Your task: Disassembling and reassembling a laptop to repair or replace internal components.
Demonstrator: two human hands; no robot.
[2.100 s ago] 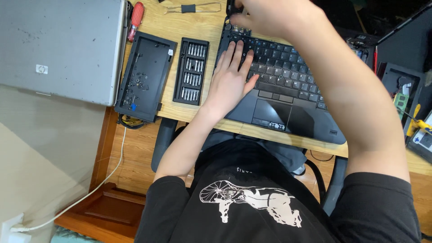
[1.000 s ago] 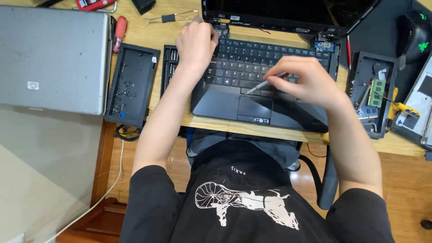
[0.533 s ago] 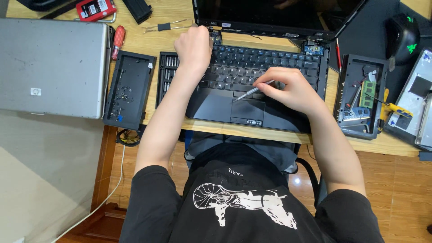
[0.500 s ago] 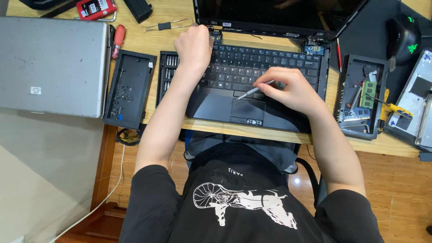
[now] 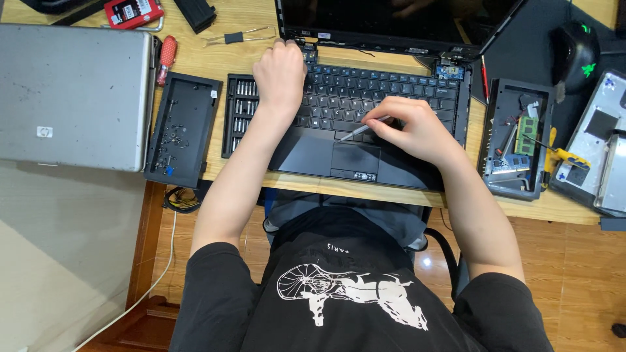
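A black laptop [image 5: 313, 153] lies open on the wooden desk [image 5: 215, 55], its screen tilted away at the top. My left hand [image 5: 282, 73] rests closed on the upper left corner of the keyboard [image 5: 391, 88], near the hinge. My right hand [image 5: 411, 127] grips a thin silver tool [image 5: 355, 132] like a pen. The tool's tip touches the lower edge of the keyboard, just above the touchpad [image 5: 355, 156].
A closed grey laptop [image 5: 72, 98] lies at the left. Beside it are a black tray with loose screws [image 5: 179, 130] and a screwdriver bit set [image 5: 240, 114]. At the right sit a black parts tray [image 5: 515, 146], a mouse [image 5: 575, 55] and a yellow-handled tool [image 5: 562, 155].
My right hand came down from the top of the laptop with the silver tool and settled above the touchpad. My left hand slid from the keys to the upper left corner.
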